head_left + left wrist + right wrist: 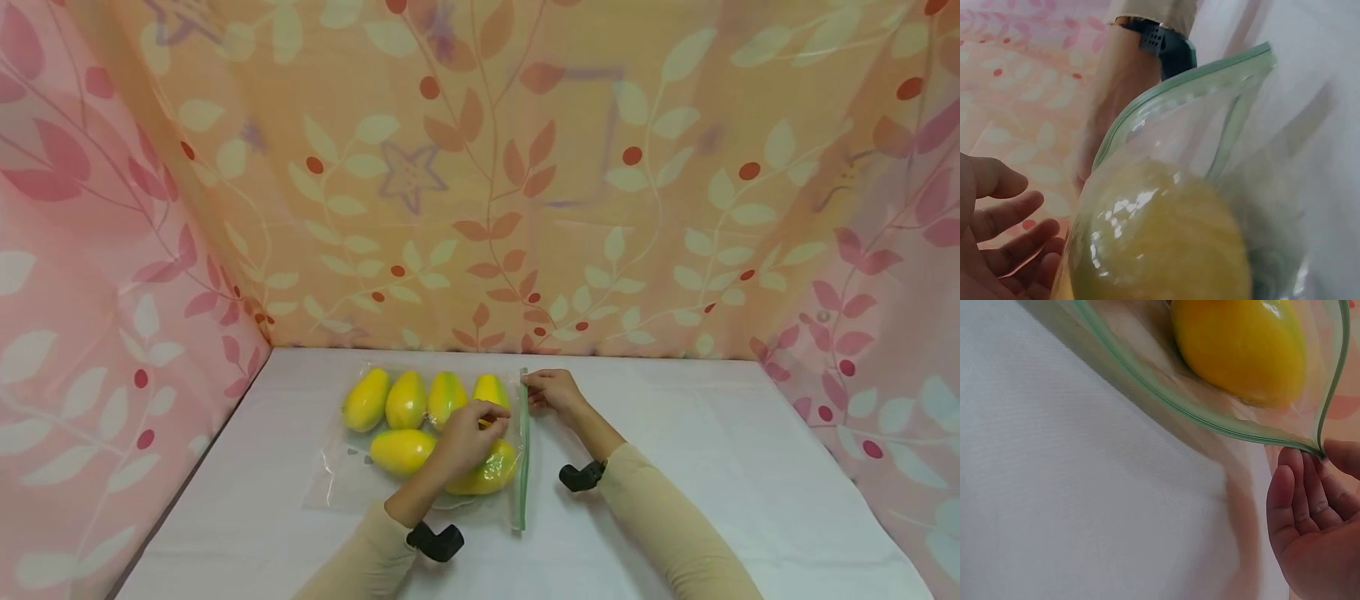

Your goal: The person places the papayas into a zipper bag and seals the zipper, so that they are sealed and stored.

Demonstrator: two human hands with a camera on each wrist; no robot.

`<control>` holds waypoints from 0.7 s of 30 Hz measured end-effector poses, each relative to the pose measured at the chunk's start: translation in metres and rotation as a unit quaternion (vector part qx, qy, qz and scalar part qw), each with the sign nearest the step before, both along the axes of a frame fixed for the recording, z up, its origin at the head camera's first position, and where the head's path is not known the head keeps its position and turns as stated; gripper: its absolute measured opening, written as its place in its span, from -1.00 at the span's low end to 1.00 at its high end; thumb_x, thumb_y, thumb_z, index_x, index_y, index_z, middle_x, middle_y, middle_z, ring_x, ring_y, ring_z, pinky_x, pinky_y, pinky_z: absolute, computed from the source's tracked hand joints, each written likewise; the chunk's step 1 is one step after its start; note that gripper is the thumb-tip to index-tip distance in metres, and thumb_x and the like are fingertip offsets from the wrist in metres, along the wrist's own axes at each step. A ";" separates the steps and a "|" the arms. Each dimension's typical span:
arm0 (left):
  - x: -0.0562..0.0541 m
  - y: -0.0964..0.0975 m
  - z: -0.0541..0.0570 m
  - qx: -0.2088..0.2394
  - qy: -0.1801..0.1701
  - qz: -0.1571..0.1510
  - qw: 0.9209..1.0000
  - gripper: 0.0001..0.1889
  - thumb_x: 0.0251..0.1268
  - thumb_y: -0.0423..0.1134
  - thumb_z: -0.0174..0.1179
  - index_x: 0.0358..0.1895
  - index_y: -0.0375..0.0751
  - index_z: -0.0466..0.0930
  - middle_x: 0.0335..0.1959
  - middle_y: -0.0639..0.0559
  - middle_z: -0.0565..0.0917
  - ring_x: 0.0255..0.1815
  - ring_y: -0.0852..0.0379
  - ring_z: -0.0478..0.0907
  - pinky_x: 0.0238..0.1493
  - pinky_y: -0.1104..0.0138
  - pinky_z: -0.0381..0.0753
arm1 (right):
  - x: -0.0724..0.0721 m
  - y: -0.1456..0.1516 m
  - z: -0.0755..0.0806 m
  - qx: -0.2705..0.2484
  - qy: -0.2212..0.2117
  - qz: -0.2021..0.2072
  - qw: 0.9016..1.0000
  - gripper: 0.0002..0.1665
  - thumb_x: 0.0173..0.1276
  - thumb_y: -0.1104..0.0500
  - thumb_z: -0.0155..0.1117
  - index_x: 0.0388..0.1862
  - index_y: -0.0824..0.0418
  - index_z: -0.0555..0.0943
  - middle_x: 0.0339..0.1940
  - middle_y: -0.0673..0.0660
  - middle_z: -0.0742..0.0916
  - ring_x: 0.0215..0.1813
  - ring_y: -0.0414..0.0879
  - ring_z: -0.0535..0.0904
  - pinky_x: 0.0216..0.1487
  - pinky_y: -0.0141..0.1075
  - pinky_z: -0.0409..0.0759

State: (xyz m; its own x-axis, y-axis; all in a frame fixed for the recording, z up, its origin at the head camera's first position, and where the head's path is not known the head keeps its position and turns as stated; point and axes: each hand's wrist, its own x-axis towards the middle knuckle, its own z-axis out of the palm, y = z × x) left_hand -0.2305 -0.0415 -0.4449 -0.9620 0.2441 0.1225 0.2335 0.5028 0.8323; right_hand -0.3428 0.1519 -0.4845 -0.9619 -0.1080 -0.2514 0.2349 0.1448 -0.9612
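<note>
A clear zip bag (pixel 330 487) with a green zip strip (pixel 524 467) lies flat, holding several yellow fruits with green streaks, shaped like papayas (pixel 401 452). My right hand (pixel 557 390) pinches the far end of the strip between thumb and fingers. From that pinched corner (pixel 1319 452) the two green edges spread apart in the right wrist view, with a fruit (pixel 1241 350) inside. My left hand (pixel 467 437) hovers over the bag's right part, partly covering the fruits there. Its fingers (pixel 1013 222) are loosely bent, with a gap to the thumb, beside a bagged fruit (pixel 1160 237).
The bag lies on a white-covered table (pixel 660 417). Leaf-patterned cloth (pixel 487 208) hangs behind it, and pink patterned cloth (pixel 90 333) stands along the sides. A black wrist device (pixel 438 543) is strapped on each forearm.
</note>
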 end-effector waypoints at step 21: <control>-0.100 -0.004 0.014 0.068 -0.093 0.015 0.993 -0.79 0.38 -0.26 0.15 -0.08 -0.29 0.69 0.00 -0.12 0.70 0.07 -0.01 0.57 0.19 0.18 0.54 | -0.001 0.000 0.003 0.004 -0.004 0.003 1.000 -0.67 0.37 0.12 0.27 -0.13 0.41 0.65 -0.56 0.03 0.64 -0.56 -0.16 0.54 -0.43 -0.39 0.64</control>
